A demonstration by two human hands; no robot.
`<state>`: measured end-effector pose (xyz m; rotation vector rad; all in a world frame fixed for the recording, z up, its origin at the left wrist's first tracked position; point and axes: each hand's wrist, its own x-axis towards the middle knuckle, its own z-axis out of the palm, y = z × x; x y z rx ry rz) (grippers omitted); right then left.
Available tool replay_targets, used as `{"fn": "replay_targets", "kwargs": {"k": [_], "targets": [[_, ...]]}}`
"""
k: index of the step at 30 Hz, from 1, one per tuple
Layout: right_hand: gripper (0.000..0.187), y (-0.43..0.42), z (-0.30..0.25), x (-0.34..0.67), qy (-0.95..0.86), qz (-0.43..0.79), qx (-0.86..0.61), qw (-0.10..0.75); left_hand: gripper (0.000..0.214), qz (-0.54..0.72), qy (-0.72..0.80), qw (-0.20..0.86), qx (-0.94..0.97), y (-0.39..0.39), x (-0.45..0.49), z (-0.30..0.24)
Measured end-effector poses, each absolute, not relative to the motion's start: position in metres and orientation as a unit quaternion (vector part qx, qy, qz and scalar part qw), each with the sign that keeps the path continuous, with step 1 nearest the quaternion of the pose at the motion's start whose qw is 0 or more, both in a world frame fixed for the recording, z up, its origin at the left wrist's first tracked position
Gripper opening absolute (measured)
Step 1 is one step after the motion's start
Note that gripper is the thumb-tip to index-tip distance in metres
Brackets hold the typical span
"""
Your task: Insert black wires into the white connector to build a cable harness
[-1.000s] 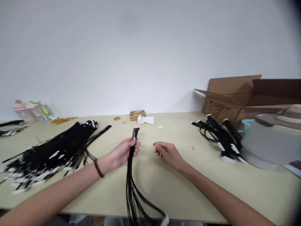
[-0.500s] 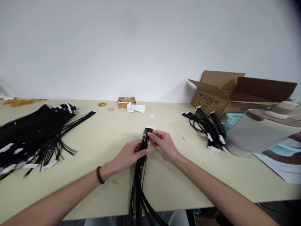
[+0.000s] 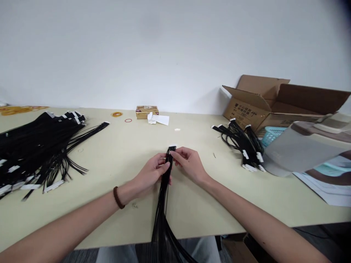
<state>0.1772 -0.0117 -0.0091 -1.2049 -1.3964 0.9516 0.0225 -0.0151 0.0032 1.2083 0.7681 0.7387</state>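
Note:
A bundle of thin black cables (image 3: 164,190) with a white connector at its top end runs from mid-table down over the front edge. My left hand (image 3: 153,171) is closed around the bundle a little below the connector, thumb across the front. Higher up, beside the connector, my right hand (image 3: 189,161) pinches the same bundle between thumb and fingers. The lower cable ends hang out of view past the table edge.
A large pile of black cables (image 3: 35,142) covers the left side. Finished-looking looped cables (image 3: 238,140) lie right, near an open cardboard box (image 3: 246,109), a blue basket (image 3: 271,135) and a grey plastic jug (image 3: 296,146). A tissue box (image 3: 142,112) stands behind.
My left hand has slid up the bundle toward the connector, its thumb now higher. The loose strands look gathered closer together. The view has tilted slightly.

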Motion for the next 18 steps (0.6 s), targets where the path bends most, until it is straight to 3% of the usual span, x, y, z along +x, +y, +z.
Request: {"fn": "replay_targets", "kwargs": {"k": [4, 11, 15, 18], "targets": [[0.036, -0.009, -0.01, 0.177, -0.563, 0.462, -0.483, 0.486, 0.004, 0.352, 0.325, 0.799, 0.365, -0.012, 0.024, 0.008], [0.025, -0.009, -0.01, 0.173, -0.527, 0.58, -0.36, 0.507, 0.022, 0.246, 0.276, 0.879, 0.302, -0.006, 0.023, 0.009], [0.026, -0.01, -0.008, 0.174, -0.485, 0.575, -0.369, 0.545, 0.009, 0.284, 0.303, 0.822, 0.389, -0.01, 0.025, 0.005], [0.032, -0.009, -0.007, 0.176, -0.504, 0.516, -0.406, 0.561, 0.018, 0.364, 0.355, 0.698, 0.504, -0.007, 0.023, 0.002]]}}
